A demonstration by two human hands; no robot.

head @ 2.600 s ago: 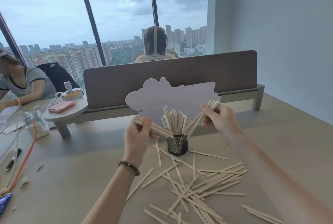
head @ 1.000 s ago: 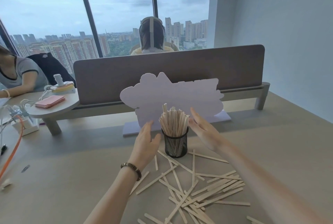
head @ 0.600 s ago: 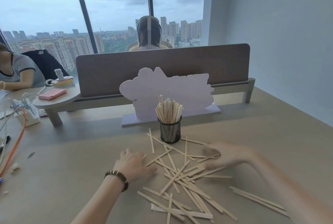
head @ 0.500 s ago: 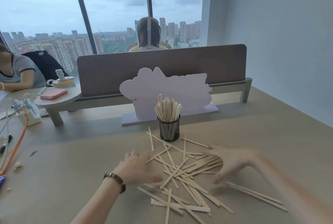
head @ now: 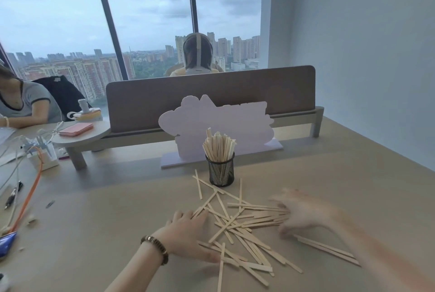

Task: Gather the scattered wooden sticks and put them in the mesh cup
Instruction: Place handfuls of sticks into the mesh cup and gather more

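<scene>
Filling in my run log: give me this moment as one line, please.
phase: gathering | left hand: flat on scattered sticks | right hand: blurred, at pile's right edge | mesh cup: upright, partly filled | table

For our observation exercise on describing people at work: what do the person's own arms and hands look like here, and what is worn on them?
Both forearms are bare, with no sleeves in view and no gloves. The left hand has a bracelet of dark, rounded beads around its wrist. The right hand is heavily motion-blurred; no watch, ring or band can be made out on it, though the blur could hide small items.
</scene>
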